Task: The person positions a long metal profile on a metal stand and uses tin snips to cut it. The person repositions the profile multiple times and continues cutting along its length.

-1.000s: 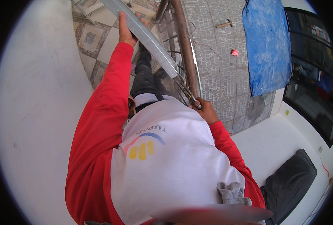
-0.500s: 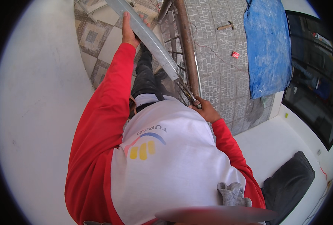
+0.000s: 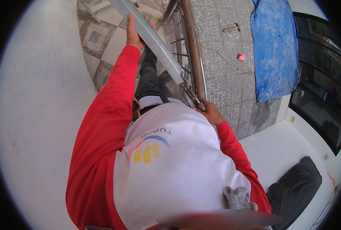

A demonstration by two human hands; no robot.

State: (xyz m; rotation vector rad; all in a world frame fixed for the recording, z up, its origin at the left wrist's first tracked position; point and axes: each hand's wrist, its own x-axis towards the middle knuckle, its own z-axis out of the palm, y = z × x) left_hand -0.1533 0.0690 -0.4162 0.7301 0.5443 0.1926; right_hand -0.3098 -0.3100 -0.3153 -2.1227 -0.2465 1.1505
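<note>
A long galvanized metal channel (image 3: pixel 155 46), its surface dimpled, slants from the top edge down toward my waist. My left hand (image 3: pixel 135 35) is wrapped around it from beneath, thumb along its left side and fingertips showing past its right side. At the channel's near end is a metal hand tool (image 3: pixel 190 92) that looks like a pair of snips. My right hand (image 3: pixel 212 112) grips its handles close to my body. The tool's jaws lie at or against the channel's end; whether they bite into it is hard to make out.
Just right of the channel runs a rusty brown pipe frame (image 3: pixel 193 50). Beyond it, a hammer (image 3: pixel 232 28) and a small red packet (image 3: pixel 241 57) rest on the grey paved surface. A blue tarp (image 3: pixel 275 53) hangs beside a dark-framed window (image 3: pixel 318 80). Patterned tiles (image 3: pixel 95 37) lie below.
</note>
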